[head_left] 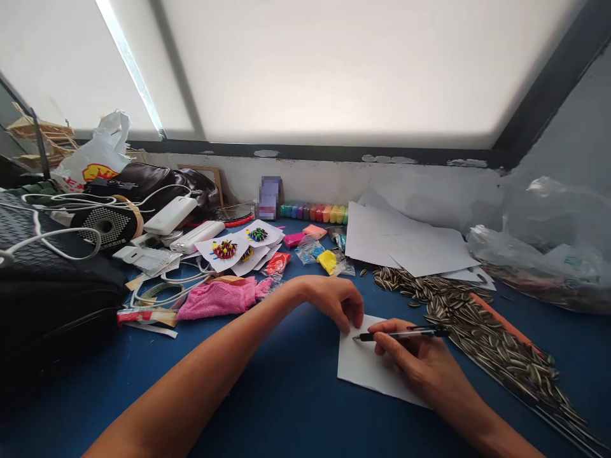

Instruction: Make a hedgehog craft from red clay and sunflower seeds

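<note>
A small white paper (356, 366) lies on the blue tabletop in front of me. At its upper left edge my left hand (337, 299) is bent down at the wrist, its curled fingertips pressing on the paper. My right hand (415, 353) grips a black pen (396, 334) between thumb and fingers. The pen's tip points left and is at the paper's upper left part, close to my left fingertips; whether it touches cannot be made out. No mark shows clearly on the paper, and the right hand covers part of it.
Striped sunflower seeds (496, 343) are heaped at the right, beside white sheets (405, 238). Clay packets (327, 261), seed-and-clay decorated cards (224, 249) and a pink cloth (219, 299) lie behind my left arm. Cables, power banks (198, 237) and a black bag (52, 286) crowd the left.
</note>
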Demonstrator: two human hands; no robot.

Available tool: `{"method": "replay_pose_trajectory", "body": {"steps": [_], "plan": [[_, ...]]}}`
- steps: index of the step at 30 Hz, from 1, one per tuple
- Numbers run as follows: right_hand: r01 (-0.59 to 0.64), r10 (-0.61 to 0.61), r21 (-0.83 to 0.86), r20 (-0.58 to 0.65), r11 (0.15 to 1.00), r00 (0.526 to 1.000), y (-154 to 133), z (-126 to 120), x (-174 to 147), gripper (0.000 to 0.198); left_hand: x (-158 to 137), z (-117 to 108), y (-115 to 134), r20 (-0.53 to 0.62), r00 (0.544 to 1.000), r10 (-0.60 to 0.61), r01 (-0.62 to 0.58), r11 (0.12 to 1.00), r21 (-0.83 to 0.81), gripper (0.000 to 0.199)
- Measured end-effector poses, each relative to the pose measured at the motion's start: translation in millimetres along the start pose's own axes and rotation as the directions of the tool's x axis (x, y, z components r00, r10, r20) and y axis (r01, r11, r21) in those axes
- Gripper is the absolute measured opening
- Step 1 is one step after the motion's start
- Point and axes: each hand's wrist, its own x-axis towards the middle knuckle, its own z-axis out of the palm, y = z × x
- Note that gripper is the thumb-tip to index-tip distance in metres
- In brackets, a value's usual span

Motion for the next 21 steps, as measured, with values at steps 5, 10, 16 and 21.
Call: {"method": "replay_pose_trajectory", "body": {"steps": [5,10,16,21], "plan": [[0.002,-0.001,0.039,-0.034,0.999,0.999,6.9,1.4,2.1,0.044,-0.6,-0.1,0.7,0.006,1.000,-0.007,0.007,1.000,0.003,0.020],[0.029,-0.027,0.058,-0.033,0.998,0.999,9.1,0.7,2.6,0.040,-0.5,0.4,0.1,0.002,1.000,-0.005,0.005,1.000,0.016,0.022],[0.026,-0.025,0.029,-0.012,0.999,1.000,3.8,-0.1,0.1,0.039,-0.5,0.6,0.3,-0.003,1.000,-0.004,0.004,1.000,0.006,0.023],[0.022,-0.022,0.017,-0.003,1.000,1.000,3.3,-0.4,0.1,0.040,-0.5,0.8,1.0,-0.005,1.000,-0.026,0.026,1.000,0.004,0.024]]}}
